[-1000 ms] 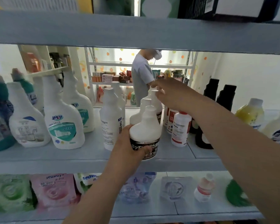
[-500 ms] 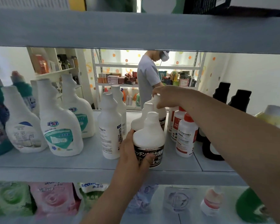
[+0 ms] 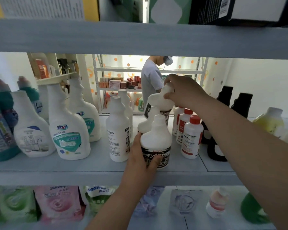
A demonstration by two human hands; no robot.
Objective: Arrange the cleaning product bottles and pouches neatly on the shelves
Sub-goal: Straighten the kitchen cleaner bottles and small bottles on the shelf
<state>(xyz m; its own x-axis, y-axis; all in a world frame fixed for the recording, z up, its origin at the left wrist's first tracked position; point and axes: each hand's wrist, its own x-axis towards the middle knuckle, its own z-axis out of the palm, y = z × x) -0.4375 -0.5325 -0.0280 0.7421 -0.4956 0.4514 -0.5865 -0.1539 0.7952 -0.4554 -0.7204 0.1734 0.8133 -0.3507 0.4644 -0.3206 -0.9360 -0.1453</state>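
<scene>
My left hand (image 3: pixel 140 159) grips the lower body of a white bottle with a black label (image 3: pixel 155 138) standing near the front edge of the middle shelf (image 3: pixel 56 165). A second bottle of the same kind (image 3: pixel 146 123) stands just behind it. My right hand (image 3: pixel 181 92) holds the neck of a third one, the rear bottle (image 3: pixel 157 102), which is lifted and tilted above the other two. Two tall white cylindrical bottles (image 3: pixel 117 131) stand to the left, and red-capped white bottles (image 3: pixel 191 136) to the right.
White spray bottles (image 3: pixel 68 128) and teal bottles (image 3: pixel 2 123) fill the shelf's left. Black bottles (image 3: pixel 218 143) and a yellow bottle (image 3: pixel 269 122) stand at the right. Pouches (image 3: pixel 58 203) line the lower shelf. A shelf board (image 3: pixel 140 37) hangs close overhead. A person (image 3: pixel 150 80) stands behind.
My right hand has raised the rear white bottle by its neck and tilted it. My left hand keeps its grip on the front bottle.
</scene>
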